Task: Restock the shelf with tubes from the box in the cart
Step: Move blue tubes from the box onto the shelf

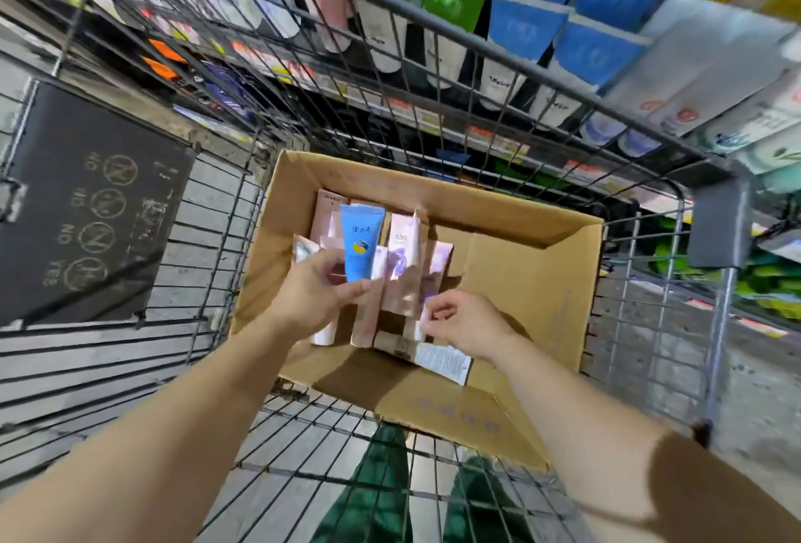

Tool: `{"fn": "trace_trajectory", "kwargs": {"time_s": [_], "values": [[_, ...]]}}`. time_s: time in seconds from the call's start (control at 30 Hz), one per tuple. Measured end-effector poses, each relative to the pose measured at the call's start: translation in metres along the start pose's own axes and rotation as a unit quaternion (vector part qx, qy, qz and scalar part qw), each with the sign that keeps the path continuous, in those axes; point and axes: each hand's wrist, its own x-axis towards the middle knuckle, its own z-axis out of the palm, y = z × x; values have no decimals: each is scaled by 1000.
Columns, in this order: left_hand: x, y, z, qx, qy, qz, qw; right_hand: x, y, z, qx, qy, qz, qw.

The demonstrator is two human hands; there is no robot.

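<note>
Both arms down in the cart [542, 79], so early days. Left hand [318, 291] pinching a blue tube [360, 241], right hand [461, 321] curled on a pink tube [401, 269]. Plenty left in the box [520, 265]; shelf [498, 144] waiting beyond.

Cart [242, 9], upper frame & sides: grey metal wire, matt, dull sheen on top rail; box [511, 256], centre: brown corrugated cardboard, matt, w/ faint print; blue tube [359, 241], centre: smooth plastic, slight gloss; pink tubes [405, 265] beside it: shiny, reflective plastic film; sign panel [86, 204], left: dark matt sheet, looks plastic; shelf tubes [524, 29], top: glossy plastic; floor [641, 352], right: rough, speckled grey.
</note>
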Motion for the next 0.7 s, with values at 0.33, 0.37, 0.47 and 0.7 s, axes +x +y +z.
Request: {"fn": "trace_trajectory", "kwargs": {"time_s": [0.33,0.37,0.47,0.7], "values": [[-5,-10,-9,-23,37,-32,999,-3,30,32,-309,37,-35,950],[-6,-11,-9,-17,31,-38,999,-4,30,31,-313,36,-35,948],[-9,-12,-8,-5,22,-48,999,-6,32,28,-306,2,-15,952],[-21,1,-1,-6,25,-64,998,-13,34,6,-243,-157,-26,957]]}}
